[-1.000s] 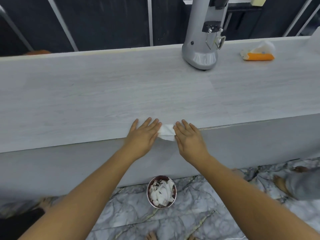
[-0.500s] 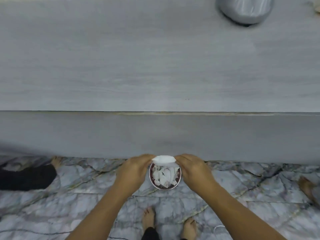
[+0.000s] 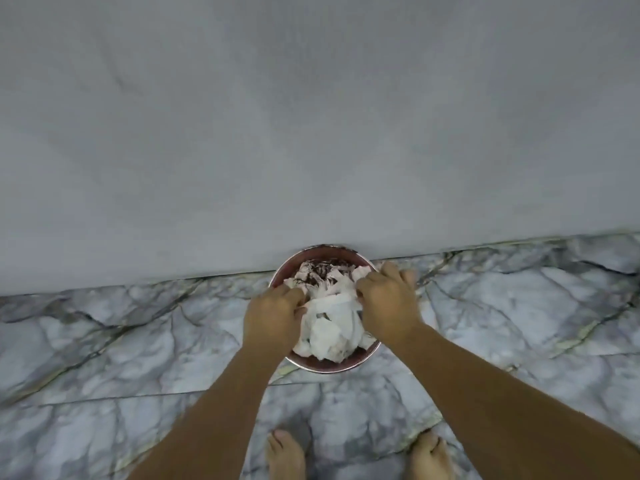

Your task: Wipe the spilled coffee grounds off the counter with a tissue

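Note:
A white tissue point(image 3: 333, 304) is stretched between my two hands, directly over a small round bin point(image 3: 332, 364) on the floor. My left hand point(image 3: 273, 317) pinches the tissue's left end and my right hand point(image 3: 389, 303) pinches its right end. The bin holds crumpled white tissues point(image 3: 329, 336), and dark coffee grounds point(image 3: 320, 270) lie on the tissues at its far side. The counter top is out of view; only its grey front panel point(image 3: 311, 133) shows.
The bin stands against the base of the counter front on a grey-veined marble floor point(image 3: 121, 341). My bare feet point(image 3: 285, 453) are on the floor just behind the bin.
Both hands carried the tissue from the counter edge down to the bin on the floor. The view tilted down and moved closer, so the counter top and grinder left the frame.

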Demonstrator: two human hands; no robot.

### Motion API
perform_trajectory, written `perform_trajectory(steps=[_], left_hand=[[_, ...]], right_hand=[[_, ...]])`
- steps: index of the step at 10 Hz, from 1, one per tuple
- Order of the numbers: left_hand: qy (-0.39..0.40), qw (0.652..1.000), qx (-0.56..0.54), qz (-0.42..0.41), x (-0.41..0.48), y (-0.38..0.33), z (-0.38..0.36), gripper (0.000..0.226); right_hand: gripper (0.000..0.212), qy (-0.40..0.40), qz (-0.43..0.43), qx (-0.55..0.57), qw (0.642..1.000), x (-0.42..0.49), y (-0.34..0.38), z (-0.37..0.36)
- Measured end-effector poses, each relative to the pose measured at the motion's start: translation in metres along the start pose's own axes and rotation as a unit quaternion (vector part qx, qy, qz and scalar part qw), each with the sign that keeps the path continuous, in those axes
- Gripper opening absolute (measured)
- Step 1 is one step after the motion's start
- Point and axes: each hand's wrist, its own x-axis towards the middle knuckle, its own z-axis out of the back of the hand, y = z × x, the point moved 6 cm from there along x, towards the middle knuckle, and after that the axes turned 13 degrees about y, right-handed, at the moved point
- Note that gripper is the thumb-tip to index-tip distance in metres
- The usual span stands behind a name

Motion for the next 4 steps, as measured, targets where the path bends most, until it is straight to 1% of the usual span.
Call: perform_trajectory(steps=[1, 2, 3, 4], left_hand=[[-0.022, 0.996, 0.089, 0.021, 0.010, 0.001, -0.021, 0.010], [-0.057, 0.994, 0.088, 0.040, 0.002, -0.005, -0.013, 0.014], [-0.101, 0.991, 0.054, 0.064, -0.007, -0.012, 0.019, 0.035], [-0.106, 0.990, 0.013, 0.097, -0.027, -0.015, 0.054, 0.035]], right_hand=[[0.022, 0.003, 0.014, -0.052, 0.999, 0.003, 0.001, -0.019], [0.021, 0.004, 0.025, -0.061, 0.998, -0.005, 0.011, -0.010], [0.018, -0.009, 0.026, -0.005, 1.000, -0.015, 0.014, 0.019], [0.024, -0.028, 0.018, 0.107, 0.994, -0.033, 0.019, 0.050]])
